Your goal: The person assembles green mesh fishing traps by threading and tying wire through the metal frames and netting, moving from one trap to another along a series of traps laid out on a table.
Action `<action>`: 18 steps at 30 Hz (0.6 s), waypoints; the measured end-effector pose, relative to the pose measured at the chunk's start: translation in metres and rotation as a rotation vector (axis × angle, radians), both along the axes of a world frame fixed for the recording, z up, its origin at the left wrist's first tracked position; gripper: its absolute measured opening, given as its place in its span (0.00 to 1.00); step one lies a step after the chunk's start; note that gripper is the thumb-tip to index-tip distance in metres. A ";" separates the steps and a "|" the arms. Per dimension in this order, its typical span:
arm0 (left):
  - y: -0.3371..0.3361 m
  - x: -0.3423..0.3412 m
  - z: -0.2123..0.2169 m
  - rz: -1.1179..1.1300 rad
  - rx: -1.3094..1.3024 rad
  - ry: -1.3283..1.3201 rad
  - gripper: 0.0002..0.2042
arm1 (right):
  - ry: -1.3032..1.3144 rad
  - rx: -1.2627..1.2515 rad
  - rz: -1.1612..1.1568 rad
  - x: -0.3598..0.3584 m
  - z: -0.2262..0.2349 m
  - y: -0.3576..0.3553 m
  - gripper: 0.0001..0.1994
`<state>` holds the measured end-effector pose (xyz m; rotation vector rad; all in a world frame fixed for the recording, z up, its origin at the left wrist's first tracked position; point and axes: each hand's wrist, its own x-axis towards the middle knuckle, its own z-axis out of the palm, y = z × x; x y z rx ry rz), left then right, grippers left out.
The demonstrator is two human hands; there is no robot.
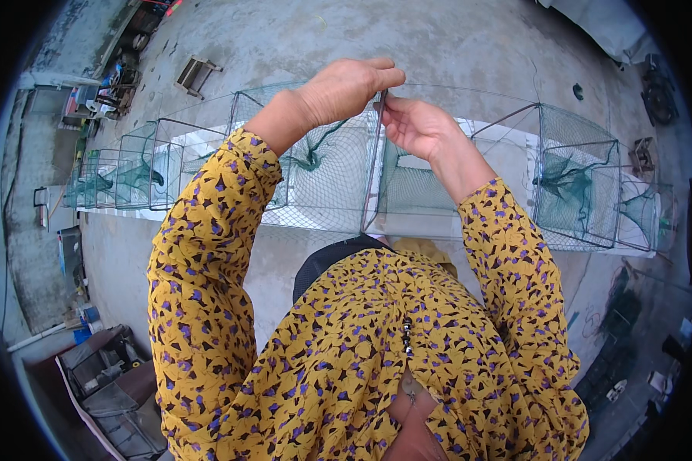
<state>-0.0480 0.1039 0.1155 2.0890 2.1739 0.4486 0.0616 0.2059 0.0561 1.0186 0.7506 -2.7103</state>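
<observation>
Spanning nearly the whole width of the view, a long green mesh trap with square wire frames stretches across the grey concrete floor, sections running from far left to far right. White boards lie under it along its length. Person stands over its middle, yellow patterned sleeves coming up from the lower edge.

One dark wire frame of the trap stands roughly upright at centre, right in front of the person, netting attached on both sides. Both hands are raised at the top of this frame. Left hand is curled, fingers closed in a narrow pinch at the frame's top edge, knuckles facing the camera. Right hand is just beside it, palm partly showing, fingers pinched on the same top edge; the two hands nearly touch. Whether anything small sits between the fingertips cannot be told.

Green net funnels hang inside the sections to the right and left.

Clutter at the left edge: dark crates at lower left, a small wooden stool on the floor beyond the trap. More dark items lie along the right edge, too dim to name.
</observation>
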 end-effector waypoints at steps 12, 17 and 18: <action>-0.002 -0.001 0.000 -0.007 -0.023 -0.013 0.10 | 0.137 0.574 -0.043 0.002 0.006 -0.017 0.07; -0.004 -0.001 0.003 0.010 -0.028 -0.025 0.09 | 0.163 0.452 0.057 0.003 0.014 -0.005 0.07; -0.005 -0.001 0.003 0.010 -0.029 -0.027 0.09 | 0.185 0.348 0.099 0.002 0.010 0.001 0.06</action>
